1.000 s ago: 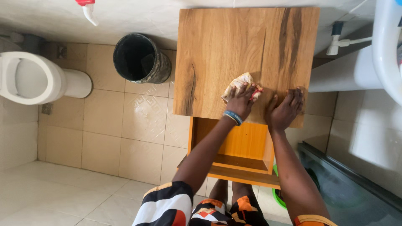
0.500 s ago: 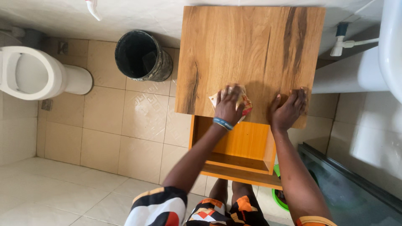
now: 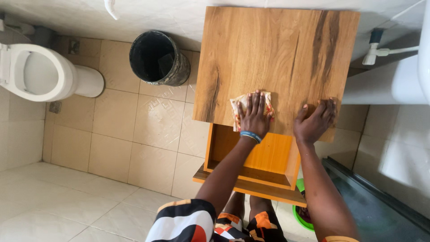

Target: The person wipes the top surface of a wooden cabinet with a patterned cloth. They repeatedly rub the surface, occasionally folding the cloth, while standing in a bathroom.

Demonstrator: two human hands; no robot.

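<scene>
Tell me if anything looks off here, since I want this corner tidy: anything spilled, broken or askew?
Nothing stands out. The wooden cabinet top is bare except for the left hand pressing a patterned cloth and the right hand lying flat. The dark bin stands upright, and no spill shows on the floor tiles.

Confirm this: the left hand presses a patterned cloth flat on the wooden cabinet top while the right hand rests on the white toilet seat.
Not quite. In the head view the right hand rests on the wooden cabinet top, not the toilet. The left hand does press the patterned cloth flat there.
</scene>
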